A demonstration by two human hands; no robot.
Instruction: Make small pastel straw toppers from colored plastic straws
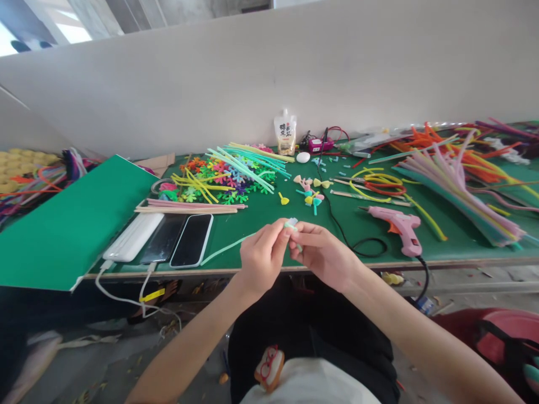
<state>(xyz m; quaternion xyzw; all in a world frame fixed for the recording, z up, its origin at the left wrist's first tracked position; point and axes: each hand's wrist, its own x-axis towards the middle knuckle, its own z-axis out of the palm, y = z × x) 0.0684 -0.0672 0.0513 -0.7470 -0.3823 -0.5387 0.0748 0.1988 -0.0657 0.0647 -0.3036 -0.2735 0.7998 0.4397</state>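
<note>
Over the table's front edge, my left hand (264, 249) and my right hand (316, 248) meet with fingertips pinched together. Between them is a mint-green pipe cleaner (229, 245), its long tail running left from my left hand down to the table. A small pale, folded-looking piece (291, 223) shows at the fingertips; fingers partly cover it. Just beyond the hands lies a yellow bow-like piece (283, 199), and a cluster of small pastel twisted pieces (312, 196) sits behind the right hand.
A pink glue gun (398, 224) lies right, its cord hanging over the edge. Phones (192, 241) and a white power bank (133, 238) lie left by a green board (76, 224). Pipe-cleaner bundles (467, 191) lie right; colourful snowflake pieces (236, 179) are piled behind. A pouch (285, 133) stands at the back.
</note>
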